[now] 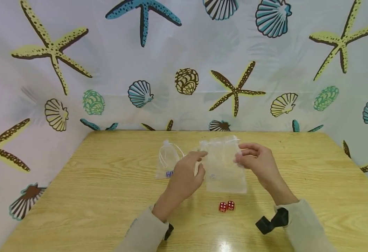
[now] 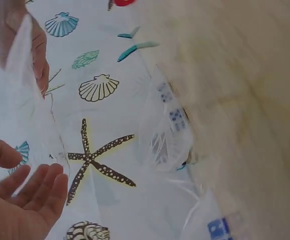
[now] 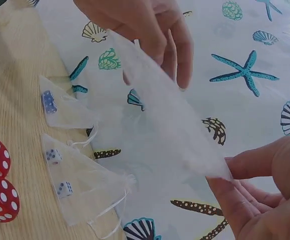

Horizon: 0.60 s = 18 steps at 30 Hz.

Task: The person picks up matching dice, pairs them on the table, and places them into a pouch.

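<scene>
A sheer white drawstring bag (image 1: pixel 228 164) hangs upright above the table. My right hand (image 1: pixel 259 162) pinches its side edge between thumb and fingers; the right wrist view shows this pinch on the bag (image 3: pixel 177 125). At the bag's other side is my left hand (image 1: pixel 187 173), fingers apart and loosely bent, gripping nothing. In the left wrist view, the left hand (image 2: pixel 27 200) is beside the sheer cloth. Two red dice (image 1: pixel 223 207) lie on the table in front of the bag. Whether anything is inside the held bag is unclear.
On the wooden table (image 1: pixel 108 189), a small sheer bag with blue dice (image 3: pixel 49 102) lies at the left. Next to it lies another sheer bag with white dice (image 3: pixel 64 189), partly behind the held one. A shell-and-starfish cloth (image 1: pixel 158 63) stands around the back and sides.
</scene>
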Available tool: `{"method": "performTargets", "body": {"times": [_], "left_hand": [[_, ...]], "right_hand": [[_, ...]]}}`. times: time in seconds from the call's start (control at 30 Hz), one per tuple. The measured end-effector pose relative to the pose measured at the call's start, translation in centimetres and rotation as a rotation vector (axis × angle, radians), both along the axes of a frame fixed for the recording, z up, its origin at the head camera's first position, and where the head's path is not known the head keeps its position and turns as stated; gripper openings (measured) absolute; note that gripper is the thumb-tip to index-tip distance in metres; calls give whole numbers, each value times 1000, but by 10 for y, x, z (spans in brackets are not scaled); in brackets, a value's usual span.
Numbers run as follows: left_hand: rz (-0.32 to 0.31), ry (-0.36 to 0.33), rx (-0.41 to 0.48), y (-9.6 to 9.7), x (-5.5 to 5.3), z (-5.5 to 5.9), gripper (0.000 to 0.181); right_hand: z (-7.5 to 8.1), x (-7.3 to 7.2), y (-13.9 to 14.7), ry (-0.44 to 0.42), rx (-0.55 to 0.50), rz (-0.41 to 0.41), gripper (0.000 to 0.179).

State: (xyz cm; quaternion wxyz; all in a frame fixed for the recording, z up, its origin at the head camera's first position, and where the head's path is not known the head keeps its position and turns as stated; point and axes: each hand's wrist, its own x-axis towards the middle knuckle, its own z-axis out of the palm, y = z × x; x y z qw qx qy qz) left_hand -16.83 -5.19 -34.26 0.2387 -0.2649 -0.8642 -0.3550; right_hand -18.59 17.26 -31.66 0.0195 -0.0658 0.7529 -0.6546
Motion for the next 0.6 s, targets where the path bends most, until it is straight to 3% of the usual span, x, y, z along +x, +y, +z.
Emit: {"method": "performTargets", "body": {"times": [0.1, 0.17, 0.27, 0.33, 0.4, 0.47, 0.6], "left_hand": [[-37, -345, 375, -4, -8, 1, 32], [-76, -537, 584, -9, -11, 2, 35], [-158, -758, 795, -13, -15, 4, 41], [-215, -858, 859, -14, -17, 4, 44], [-249, -915, 884, -14, -17, 4, 48], [-250, -906, 867, -14, -16, 5, 51], [-177, -765, 766, -13, -14, 5, 51]], "right_hand": [[4, 5, -5, 46, 17, 2, 43], [5, 9, -10, 74, 27, 19, 41], [7, 14, -16, 96, 34, 38, 40], [8, 16, -18, 99, 38, 47, 40], [7, 17, -20, 104, 49, 57, 39], [7, 17, -21, 113, 75, 62, 39], [5, 16, -19, 182, 163, 46, 37]]}}
